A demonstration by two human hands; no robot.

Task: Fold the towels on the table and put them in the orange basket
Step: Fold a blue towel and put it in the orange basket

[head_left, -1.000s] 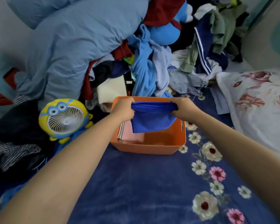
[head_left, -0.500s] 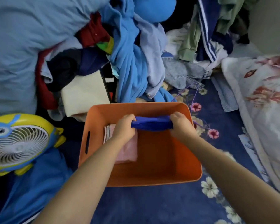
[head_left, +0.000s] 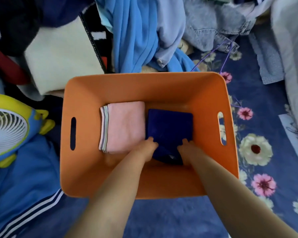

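The orange basket [head_left: 120,86] fills the middle of the head view, seen from above. On its floor a folded pink towel [head_left: 126,126] with a striped edge lies at the left. Beside it, at the right, lies a folded dark blue towel [head_left: 169,125]. My left hand [head_left: 147,149] and my right hand [head_left: 187,152] both reach down into the basket and grip the near edge of the blue towel, one at each near corner. Their fingertips are hidden under the cloth.
A heap of clothes [head_left: 136,31] rises just behind the basket. A yellow and blue fan [head_left: 9,127] stands to the left, above a blue striped garment [head_left: 24,186]. A blue floral sheet [head_left: 258,152] covers the surface, with a flowered pillow [head_left: 292,57] at the right.
Both hands have lowered the blue towel from above the basket's rim down onto its floor beside the pink towel. The view has moved closer and now looks straight down.
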